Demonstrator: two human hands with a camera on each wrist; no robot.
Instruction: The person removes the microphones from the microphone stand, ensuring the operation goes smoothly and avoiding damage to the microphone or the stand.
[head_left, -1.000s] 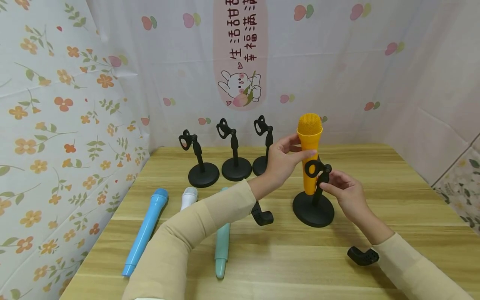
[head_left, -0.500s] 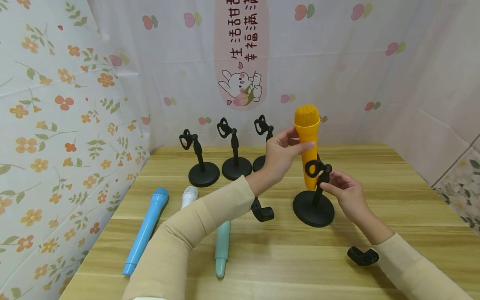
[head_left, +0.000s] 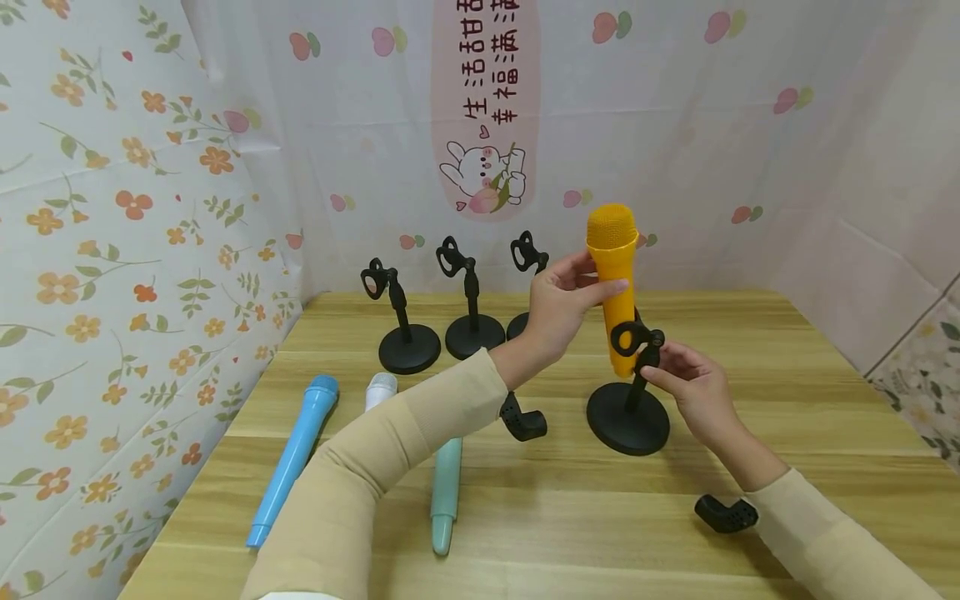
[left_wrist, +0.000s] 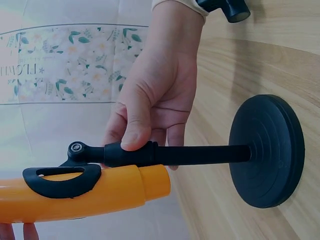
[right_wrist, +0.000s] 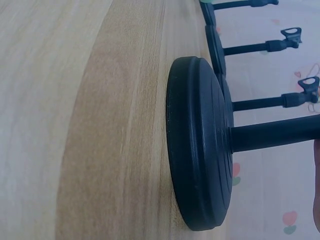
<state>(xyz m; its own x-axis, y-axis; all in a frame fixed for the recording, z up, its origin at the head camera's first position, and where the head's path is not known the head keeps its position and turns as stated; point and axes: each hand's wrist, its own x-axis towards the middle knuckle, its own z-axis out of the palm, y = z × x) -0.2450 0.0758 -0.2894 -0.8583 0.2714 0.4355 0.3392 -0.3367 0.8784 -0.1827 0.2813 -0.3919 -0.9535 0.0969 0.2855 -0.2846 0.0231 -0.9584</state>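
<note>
My left hand point(head_left: 558, 304) pinches the handle of an orange-yellow toy microphone point(head_left: 618, 271), mesh head up. The handle's lower end stays above the base of a black desktop microphone stand point(head_left: 628, 429). With thumb and fingers, my right hand point(head_left: 693, 387) holds that stand's stem just below its clip. In the left wrist view, the clip point(left_wrist: 65, 189) overlaps the microphone's handle point(left_wrist: 120, 192), and the right thumb point(left_wrist: 135, 132) lies on the stem. Only the round base point(right_wrist: 200, 145), the stem and a sliver of finger show in the right wrist view.
Several similar black stands stand in a row at the back, such as the leftmost stand point(head_left: 405, 346). A blue microphone point(head_left: 296, 458), a white microphone point(head_left: 381, 389) and a green microphone point(head_left: 446, 492) lie at left, partly behind the left sleeve point(head_left: 390, 462). A floral cloth point(head_left: 135, 250) borders the wooden table point(head_left: 555, 533).
The microphone has risen a little and its head has shifted slightly left, with the left hand following. My right hand and the stand have stayed in place.
</note>
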